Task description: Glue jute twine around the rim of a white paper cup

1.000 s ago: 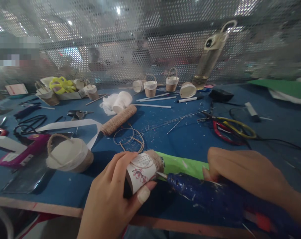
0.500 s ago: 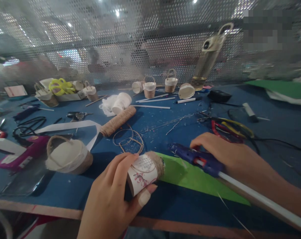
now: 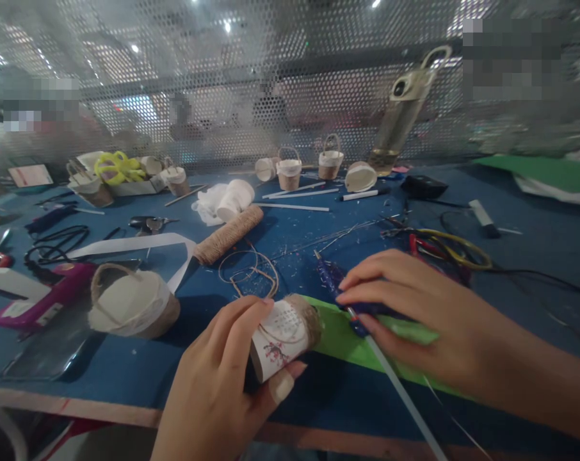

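My left hand (image 3: 217,371) is closed around a small paper cup (image 3: 283,339) lying on its side. Its white wrap carries writing and pink blossoms, and twine covers the right end. To the right of the cup, my right hand (image 3: 424,307) has its thumb and fingers on either side of a dark blue hot glue gun (image 3: 330,278), its palm partly hiding the body. The metal tip points away from me, and a long white glue stick (image 3: 402,394) sticks out of the back. Under both lies a bright green sheet (image 3: 335,342).
A twine roll (image 3: 230,234) and loose cord lie beyond the cup. At left stand a twine-handled mini basket (image 3: 136,301) and a purple box (image 3: 54,294). Pliers (image 3: 443,250) lie right of my right hand. Several mini baskets and a bottle (image 3: 402,121) line the mesh wall.
The glue gun has turned, so its tip points further away and its glue stick runs more toward me. My right hand has come left with spread fingers over it. The left hand barely moved.
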Demonstrator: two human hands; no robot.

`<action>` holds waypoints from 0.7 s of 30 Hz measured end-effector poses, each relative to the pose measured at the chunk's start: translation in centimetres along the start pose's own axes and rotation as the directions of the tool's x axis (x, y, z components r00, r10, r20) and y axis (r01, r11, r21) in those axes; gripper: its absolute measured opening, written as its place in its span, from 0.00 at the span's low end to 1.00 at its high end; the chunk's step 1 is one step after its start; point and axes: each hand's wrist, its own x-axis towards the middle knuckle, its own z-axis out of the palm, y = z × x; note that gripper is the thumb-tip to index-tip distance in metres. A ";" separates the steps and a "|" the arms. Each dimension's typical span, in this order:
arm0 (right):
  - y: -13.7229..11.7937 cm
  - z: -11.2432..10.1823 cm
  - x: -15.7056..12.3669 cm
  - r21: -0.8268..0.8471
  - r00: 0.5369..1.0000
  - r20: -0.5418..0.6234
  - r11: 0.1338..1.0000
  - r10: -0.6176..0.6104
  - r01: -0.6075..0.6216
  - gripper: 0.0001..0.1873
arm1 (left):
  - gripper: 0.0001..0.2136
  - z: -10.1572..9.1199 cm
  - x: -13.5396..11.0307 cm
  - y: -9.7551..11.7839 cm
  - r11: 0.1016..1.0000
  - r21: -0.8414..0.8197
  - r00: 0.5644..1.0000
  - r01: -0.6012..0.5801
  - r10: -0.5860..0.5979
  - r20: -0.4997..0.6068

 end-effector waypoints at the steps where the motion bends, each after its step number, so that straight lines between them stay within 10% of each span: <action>1: -0.9 0.2 0.5 0.032 0.999 0.018 0.999 -0.037 0.037 0.11 | 0.23 0.0 0.0 -0.1 1.000 -0.002 1.000 -0.004 0.004 0.000; 12: -4.4 2.1 4.5 0.005 0.982 0.051 0.983 -0.184 0.184 0.08 | 0.21 0.1 0.7 0.5 0.997 0.067 0.997 -0.038 0.042 -0.059; 21: -4.4 1.4 3.6 0.415 0.992 0.030 0.901 0.121 -0.123 0.07 | 0.26 0.2 0.1 -0.1 0.999 0.031 0.999 0.035 -0.035 -0.007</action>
